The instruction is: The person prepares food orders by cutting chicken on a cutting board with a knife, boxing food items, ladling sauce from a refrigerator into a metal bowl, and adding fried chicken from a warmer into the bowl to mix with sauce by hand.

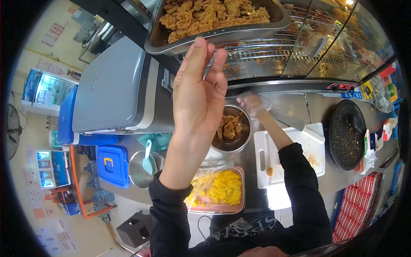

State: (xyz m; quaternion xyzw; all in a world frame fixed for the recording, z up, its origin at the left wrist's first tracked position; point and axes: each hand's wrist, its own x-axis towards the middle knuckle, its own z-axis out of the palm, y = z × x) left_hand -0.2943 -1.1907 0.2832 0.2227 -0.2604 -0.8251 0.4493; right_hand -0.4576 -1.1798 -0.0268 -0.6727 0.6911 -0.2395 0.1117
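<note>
My left hand [199, 88] is raised with its fingers stretched up, fingertips at the near rim of a metal tray [214, 37] full of fried chicken [214, 16]. Whether it touches the rim, I cannot tell. My right hand [253, 105], in a clear plastic glove, is beside the upper right rim of a steel bowl [247, 136]; its fingers are blurred. Pieces of fried chicken [229, 127] lie in that bowl. A white-handled knife [314, 135] rests on the white cutting board [261, 150], its blade pointing toward my right hand.
Below the bowl stands a tray of yellow chopped food [220, 187] partly under clear plastic. A round dark pan [347, 135] is at the right. On the left are a grey lidded appliance [111, 81], a blue lidded box [112, 166] and a pot [139, 173]. A glass display warmer [317, 47] spans the back.
</note>
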